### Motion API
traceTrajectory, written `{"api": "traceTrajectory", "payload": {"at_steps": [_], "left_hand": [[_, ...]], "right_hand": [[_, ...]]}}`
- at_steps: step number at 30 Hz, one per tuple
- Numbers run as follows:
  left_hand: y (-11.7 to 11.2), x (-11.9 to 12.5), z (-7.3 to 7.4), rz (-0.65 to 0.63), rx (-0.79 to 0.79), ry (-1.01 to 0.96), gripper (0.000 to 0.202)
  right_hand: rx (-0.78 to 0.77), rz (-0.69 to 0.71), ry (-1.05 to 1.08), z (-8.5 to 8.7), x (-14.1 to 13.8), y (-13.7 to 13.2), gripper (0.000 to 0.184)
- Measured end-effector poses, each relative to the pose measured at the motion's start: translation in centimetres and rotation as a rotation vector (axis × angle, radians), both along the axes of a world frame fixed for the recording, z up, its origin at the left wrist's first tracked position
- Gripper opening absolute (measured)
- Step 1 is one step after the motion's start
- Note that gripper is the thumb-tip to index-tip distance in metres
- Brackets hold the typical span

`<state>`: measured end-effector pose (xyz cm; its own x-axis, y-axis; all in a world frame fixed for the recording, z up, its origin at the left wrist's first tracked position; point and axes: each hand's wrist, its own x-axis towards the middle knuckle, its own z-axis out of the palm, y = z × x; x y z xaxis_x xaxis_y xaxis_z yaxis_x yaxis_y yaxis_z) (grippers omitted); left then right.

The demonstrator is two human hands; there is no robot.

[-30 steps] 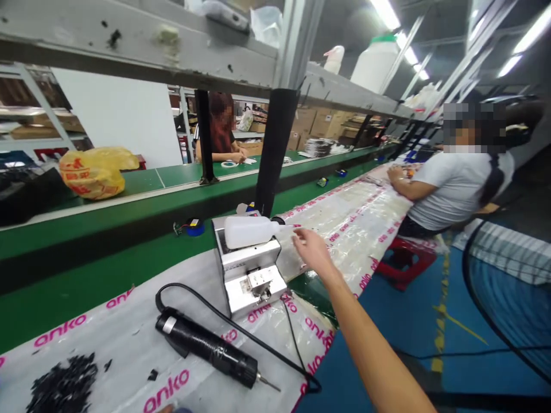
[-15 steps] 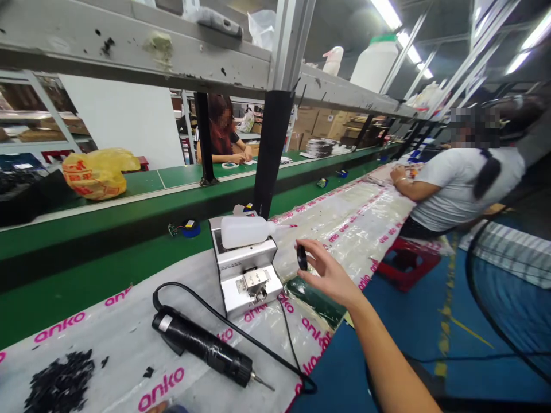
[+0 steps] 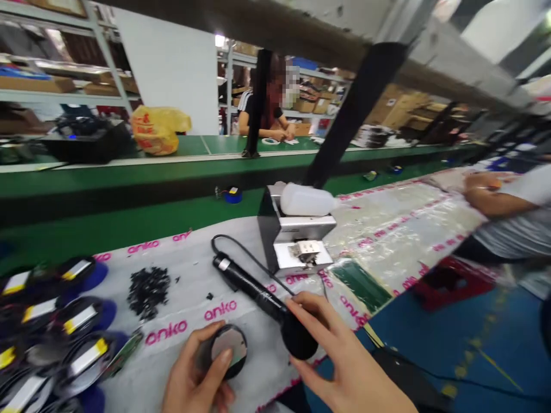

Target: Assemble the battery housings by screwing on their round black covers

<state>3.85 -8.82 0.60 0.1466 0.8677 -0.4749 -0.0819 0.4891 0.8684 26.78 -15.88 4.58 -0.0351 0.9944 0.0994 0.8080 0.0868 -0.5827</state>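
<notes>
- Round units (image 3: 81,320) are lying well left of the black corded tool (image 3: 249,288).
- Black scraps (image 3: 148,289) are resting nearer, also left of the tool.
- The left hand (image 3: 196,373) is closing thumb and fingers on a grey-faced round piece (image 3: 236,341), just before the tool.
- A silver machine (image 3: 297,228) is standing behind the tool.
- The right hand (image 3: 333,350), half curled, is pinching a black disc (image 3: 300,337) over the tool's near end.

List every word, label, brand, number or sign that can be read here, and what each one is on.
"anko": repeated in pink on the plastic sheet; the farther repeats are blurred.
Yellow bag: red markings, too blurred to read.
Silver device: nothing legible.
White-and-yellow rectangles at the left: nothing legible.
Round piece in the left hand, black disc in the right hand: nothing legible.
</notes>
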Motion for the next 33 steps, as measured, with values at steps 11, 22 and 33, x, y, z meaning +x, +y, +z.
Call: {"api": "traceTrajectory", "payload": {"at_steps": [11, 22, 33], "left_hand": [[0.1, -0.6, 0.2, -0.030, 0.077, 0.099, 0.036], [0.1, -1.1, -0.5, -0.109, 0.082, 0.096, 0.035], [0.5, -2.7, -1.4, -0.203, 0.027, -0.229, 0.044]], "right_hand": [[-0.055, 0.228, -0.102, -1.4, -4.6, 3.5, 0.063], [0.099, 0.202, 0.064, -2.5, -4.1, 2.8, 0.055], [0.041, 0.344, -0.075, -0.6, -5.9, 4.1, 0.066]]}}
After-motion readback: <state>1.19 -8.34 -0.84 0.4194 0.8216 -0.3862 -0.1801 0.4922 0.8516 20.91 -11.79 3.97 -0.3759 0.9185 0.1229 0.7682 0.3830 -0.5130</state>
